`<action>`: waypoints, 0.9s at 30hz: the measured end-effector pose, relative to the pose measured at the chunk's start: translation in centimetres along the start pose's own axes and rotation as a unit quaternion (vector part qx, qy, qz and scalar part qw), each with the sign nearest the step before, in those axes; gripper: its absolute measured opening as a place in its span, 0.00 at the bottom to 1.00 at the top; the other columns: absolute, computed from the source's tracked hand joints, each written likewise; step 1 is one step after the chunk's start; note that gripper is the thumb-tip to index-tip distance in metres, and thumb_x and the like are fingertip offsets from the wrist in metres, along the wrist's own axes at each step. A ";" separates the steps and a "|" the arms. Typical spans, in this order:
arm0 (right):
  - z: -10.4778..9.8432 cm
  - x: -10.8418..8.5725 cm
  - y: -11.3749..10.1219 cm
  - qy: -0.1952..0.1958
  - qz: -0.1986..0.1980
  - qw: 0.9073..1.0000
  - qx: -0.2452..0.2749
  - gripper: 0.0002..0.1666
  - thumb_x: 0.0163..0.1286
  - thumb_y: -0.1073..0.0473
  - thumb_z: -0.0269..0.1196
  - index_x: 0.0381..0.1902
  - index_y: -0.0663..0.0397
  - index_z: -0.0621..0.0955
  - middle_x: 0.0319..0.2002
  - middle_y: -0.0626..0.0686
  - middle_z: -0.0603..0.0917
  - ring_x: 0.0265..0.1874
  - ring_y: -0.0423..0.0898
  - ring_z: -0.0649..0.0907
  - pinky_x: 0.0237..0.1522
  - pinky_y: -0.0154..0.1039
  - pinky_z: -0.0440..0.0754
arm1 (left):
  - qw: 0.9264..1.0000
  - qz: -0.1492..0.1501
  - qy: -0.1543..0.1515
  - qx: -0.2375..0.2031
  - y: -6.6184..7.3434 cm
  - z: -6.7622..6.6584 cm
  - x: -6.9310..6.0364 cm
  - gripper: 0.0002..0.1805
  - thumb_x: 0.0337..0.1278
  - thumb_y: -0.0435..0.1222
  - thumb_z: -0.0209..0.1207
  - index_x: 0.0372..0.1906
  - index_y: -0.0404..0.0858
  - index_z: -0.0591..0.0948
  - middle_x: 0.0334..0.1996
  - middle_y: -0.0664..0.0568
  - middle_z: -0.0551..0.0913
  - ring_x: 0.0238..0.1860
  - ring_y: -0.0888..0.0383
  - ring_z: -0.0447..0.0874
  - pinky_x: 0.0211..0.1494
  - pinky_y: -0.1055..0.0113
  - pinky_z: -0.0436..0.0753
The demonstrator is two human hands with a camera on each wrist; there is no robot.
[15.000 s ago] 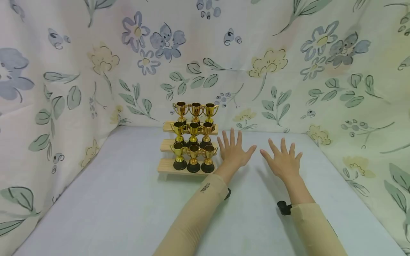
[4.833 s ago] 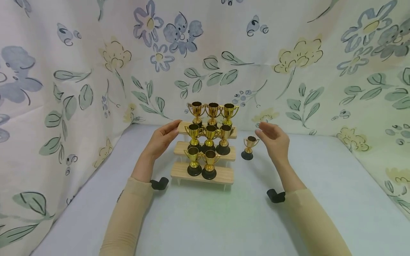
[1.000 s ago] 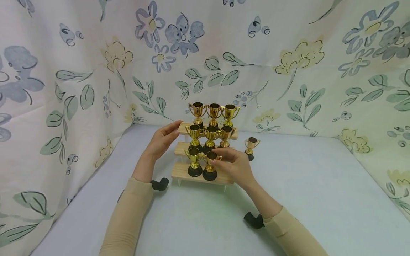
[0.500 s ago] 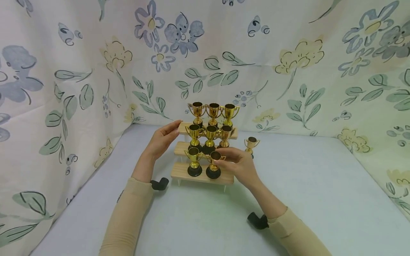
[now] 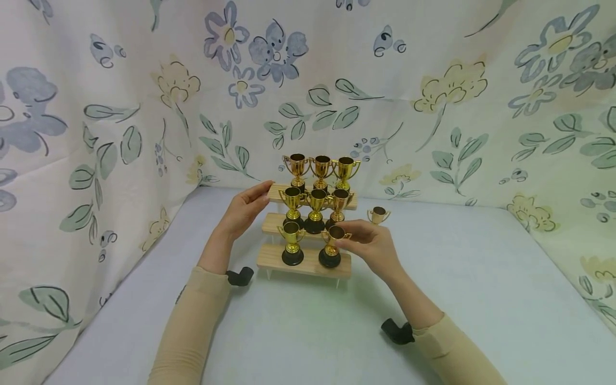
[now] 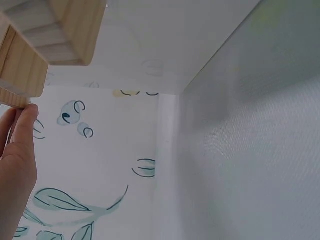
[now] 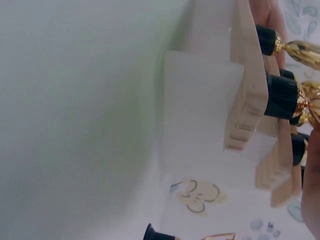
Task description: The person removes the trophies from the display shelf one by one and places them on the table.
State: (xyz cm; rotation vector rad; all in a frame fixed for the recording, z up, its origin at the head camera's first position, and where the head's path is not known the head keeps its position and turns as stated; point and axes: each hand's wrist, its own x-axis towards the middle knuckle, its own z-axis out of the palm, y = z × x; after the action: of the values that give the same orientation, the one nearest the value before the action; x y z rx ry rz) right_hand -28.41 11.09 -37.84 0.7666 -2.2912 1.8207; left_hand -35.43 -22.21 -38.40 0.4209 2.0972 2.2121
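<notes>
A three-step wooden display stand (image 5: 284, 261) carries small gold trophy cups on black bases. My left hand (image 5: 240, 211) holds the left end of its top board, thumb in front and fingers behind; the left wrist view shows fingertips (image 6: 31, 111) at that board's end. With the thumb and fingers of my right hand (image 5: 372, 246) I pinch a trophy (image 5: 330, 254) by its cup, near the right end of the bottom step. Its base appears on the board in the right wrist view. Another trophy (image 5: 291, 243) stands to its left, a gap between them.
Three trophies (image 5: 316, 206) line the middle step and three more (image 5: 322, 167) the top step. A single trophy (image 5: 378, 215) stands on the white table (image 5: 308, 331) right of the stand, partly hidden by my right hand. Floral cloth (image 5: 433, 80) hangs behind.
The right-hand trophy on the bottom step has shifted right in my right hand, widening the gap to its neighbour. Earlier, one trophy left the stand for the table. My left hand stays put.
</notes>
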 end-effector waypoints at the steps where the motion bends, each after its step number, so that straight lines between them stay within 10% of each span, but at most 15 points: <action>1: -0.1 0.0 0.0 0.001 0.003 1.000 0.001 0.21 0.58 0.63 0.73 0.50 0.62 0.84 0.39 0.28 0.86 0.37 0.32 0.88 0.43 0.29 0.89 | 1.000 0.001 0.000 0.000 0.0 0.0 0.0 0.30 0.75 0.34 0.50 0.77 0.39 0.59 0.78 0.46 0.59 0.79 0.53 0.56 0.83 0.62 0.59; 27: -3.4 -1.2 0.1 0.001 0.021 1.000 -0.006 0.21 0.60 0.64 0.72 0.51 0.66 0.83 0.43 0.28 0.86 0.40 0.31 0.88 0.43 0.28 0.89 | 1.000 0.000 0.001 0.006 0.1 0.2 -0.2 0.31 0.74 0.36 0.51 0.77 0.39 0.58 0.79 0.48 0.57 0.80 0.54 0.53 0.84 0.61 0.58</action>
State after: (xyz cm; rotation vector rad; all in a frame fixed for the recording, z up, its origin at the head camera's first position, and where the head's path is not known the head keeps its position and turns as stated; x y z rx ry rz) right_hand -28.16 14.71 -37.45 0.7201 -2.3317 1.8228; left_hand -35.21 -22.11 -38.32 0.4198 2.1112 2.2017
